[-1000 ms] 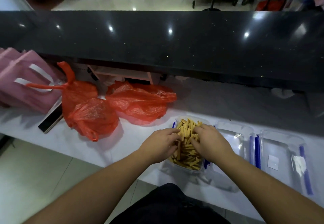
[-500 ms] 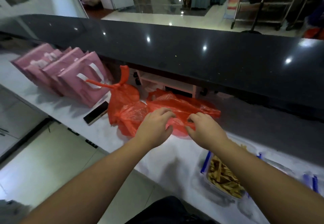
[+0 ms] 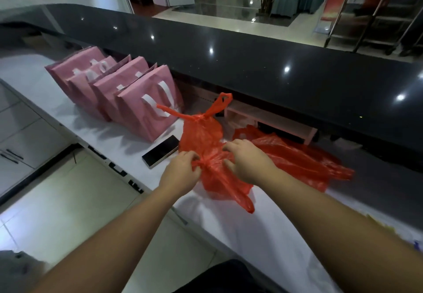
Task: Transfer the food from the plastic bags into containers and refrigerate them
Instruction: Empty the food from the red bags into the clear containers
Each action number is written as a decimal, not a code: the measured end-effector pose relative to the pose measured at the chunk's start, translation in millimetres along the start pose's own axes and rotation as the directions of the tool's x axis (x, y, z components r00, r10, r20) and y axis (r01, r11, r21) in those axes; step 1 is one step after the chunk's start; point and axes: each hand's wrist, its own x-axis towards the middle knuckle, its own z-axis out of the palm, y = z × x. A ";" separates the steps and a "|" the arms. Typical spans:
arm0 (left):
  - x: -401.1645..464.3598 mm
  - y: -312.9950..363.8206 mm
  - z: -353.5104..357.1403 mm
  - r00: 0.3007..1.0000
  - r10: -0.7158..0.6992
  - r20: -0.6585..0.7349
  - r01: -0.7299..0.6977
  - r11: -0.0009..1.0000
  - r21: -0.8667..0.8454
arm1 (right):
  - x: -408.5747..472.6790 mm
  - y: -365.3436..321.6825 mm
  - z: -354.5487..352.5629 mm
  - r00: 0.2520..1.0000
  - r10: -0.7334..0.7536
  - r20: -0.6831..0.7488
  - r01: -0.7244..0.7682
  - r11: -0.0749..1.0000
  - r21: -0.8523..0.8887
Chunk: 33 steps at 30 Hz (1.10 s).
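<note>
Two knotted red plastic bags lie on the white counter (image 3: 229, 228). The near red bag (image 3: 219, 178) is gripped by both hands at its tied neck. My left hand (image 3: 183, 173) pinches the knot from the left. My right hand (image 3: 247, 162) holds the plastic just right of it. Behind stands a second tied red bag (image 3: 201, 132) with its handles sticking up. A flattened red bag (image 3: 297, 157) spreads to the right. What the bags hold is hidden. The containers are almost out of view at the right edge.
Several pink paper gift bags (image 3: 128, 95) stand in a row at the left. A dark phone (image 3: 161, 150) lies flat beside the red bags. A black raised counter top (image 3: 251, 59) runs behind. The white counter's front edge drops to a tiled floor (image 3: 68, 201).
Both hands left the container of yellow food sticks and moved left to the red bags. They now grip the near bag's knot. The view swung left, so the containers slid out of sight.
</note>
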 end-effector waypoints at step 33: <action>40.4 35.1 -0.8 0.964 0.259 -0.065 -0.267 0.936 -0.228 | -18.1 22.4 3.7 0.848 0.522 -0.092 -0.391 0.733 0.557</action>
